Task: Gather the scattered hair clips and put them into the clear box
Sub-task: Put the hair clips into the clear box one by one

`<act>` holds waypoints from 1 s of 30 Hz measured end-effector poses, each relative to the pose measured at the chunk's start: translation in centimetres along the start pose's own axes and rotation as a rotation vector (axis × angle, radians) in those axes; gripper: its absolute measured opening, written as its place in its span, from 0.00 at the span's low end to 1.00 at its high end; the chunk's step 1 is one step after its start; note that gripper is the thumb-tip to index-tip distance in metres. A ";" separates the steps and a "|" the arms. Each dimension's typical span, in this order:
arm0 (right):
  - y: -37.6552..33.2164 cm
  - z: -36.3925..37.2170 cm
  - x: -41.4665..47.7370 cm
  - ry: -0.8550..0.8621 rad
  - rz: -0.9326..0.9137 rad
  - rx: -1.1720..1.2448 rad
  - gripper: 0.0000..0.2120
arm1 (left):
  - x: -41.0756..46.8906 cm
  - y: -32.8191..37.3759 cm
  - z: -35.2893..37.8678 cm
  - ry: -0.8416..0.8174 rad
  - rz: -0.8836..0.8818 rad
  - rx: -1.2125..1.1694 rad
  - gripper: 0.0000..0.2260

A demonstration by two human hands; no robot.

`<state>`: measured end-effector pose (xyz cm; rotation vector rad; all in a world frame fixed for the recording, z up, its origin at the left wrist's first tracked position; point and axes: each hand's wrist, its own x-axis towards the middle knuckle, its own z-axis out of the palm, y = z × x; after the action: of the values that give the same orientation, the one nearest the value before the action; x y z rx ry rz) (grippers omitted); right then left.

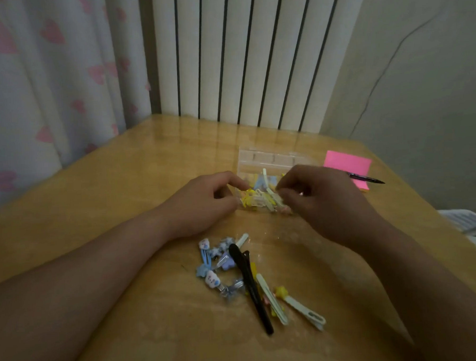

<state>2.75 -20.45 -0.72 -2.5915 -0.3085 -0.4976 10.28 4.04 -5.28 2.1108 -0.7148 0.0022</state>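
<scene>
The left hand pinches the box at its side, probably to steady it. The right hand curls over the clips inside; if it pinches one, I cannot tell. A pile waits nearer on the table.

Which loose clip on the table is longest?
The black clip, lying lengthwise among them; the others are shorter and pastel blue, white or yellow.
</scene>
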 end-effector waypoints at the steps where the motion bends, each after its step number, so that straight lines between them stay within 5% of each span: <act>1: -0.5 0.2 -0.2 -0.057 -0.027 -0.009 0.05 | 0.0 0.0 0.0 0.002 0.001 0.002 0.11; 9: -2.6 2.2 -0.9 -0.408 -0.236 -0.028 0.08 | 0.1 -0.2 0.1 0.008 0.019 -0.003 0.12; 30: -2.1 1.4 -0.5 -0.486 -0.109 -0.127 0.05 | 0.1 0.0 0.1 0.013 0.007 0.001 0.11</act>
<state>2.07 -18.01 -1.17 -2.8048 -0.5968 0.0917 10.35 3.94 -5.36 2.1076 -0.7147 0.0204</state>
